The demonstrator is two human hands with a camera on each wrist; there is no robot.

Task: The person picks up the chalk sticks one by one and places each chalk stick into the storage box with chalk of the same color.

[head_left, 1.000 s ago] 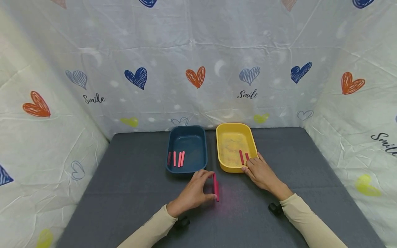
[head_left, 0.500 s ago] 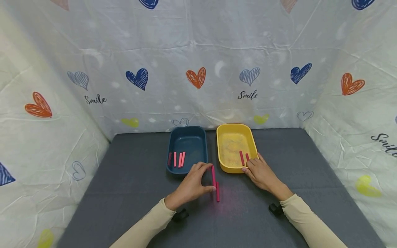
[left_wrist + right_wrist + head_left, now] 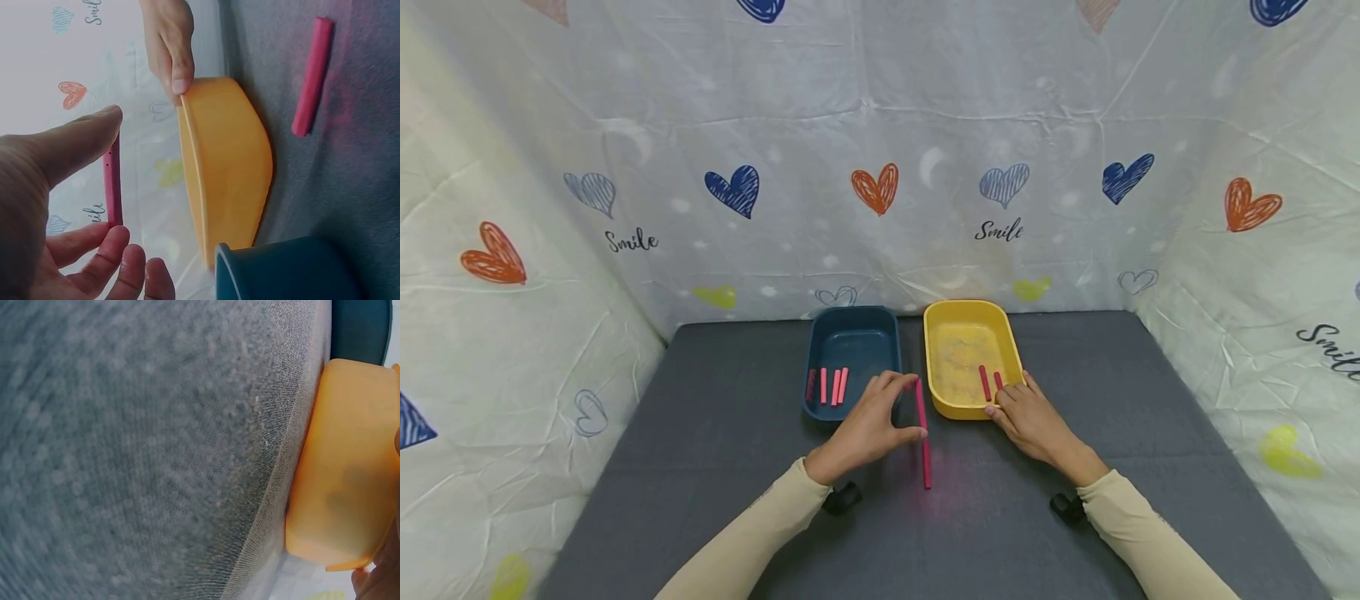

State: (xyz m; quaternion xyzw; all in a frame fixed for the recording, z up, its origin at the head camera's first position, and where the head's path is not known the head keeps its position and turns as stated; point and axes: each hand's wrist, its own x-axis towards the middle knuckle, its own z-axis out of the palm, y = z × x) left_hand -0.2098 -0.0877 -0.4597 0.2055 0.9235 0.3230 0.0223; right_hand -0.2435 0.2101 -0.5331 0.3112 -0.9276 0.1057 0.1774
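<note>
My left hand (image 3: 867, 427) pinches a dark pink chalk stick (image 3: 921, 403) by its ends, thumb at one and a fingertip at the other. In the left wrist view the held stick is raised off the table. Below it, another dark pink chalk stick (image 3: 927, 468) lies on the table. My right hand (image 3: 1037, 418) grips the front right corner of a yellow tray (image 3: 955, 354), thumb outside the rim. Inside that tray are two visible dark red sticks (image 3: 984, 383), one partly hidden by the fingers. The right wrist view shows the tray's side (image 3: 344, 462) and a bit of hand.
A dark blue tray (image 3: 861, 350) stands left of the yellow one, with several lighter pink sticks (image 3: 836, 387) at its left side. Grey cloth (image 3: 730, 433) covers the table, pink dust near the loose stick. A printed curtain (image 3: 865, 100) encloses the back and sides.
My left hand has moved away from me with its chalk stick, drawing it off from beside the stick on the table. The right hand has stayed on the yellow tray.
</note>
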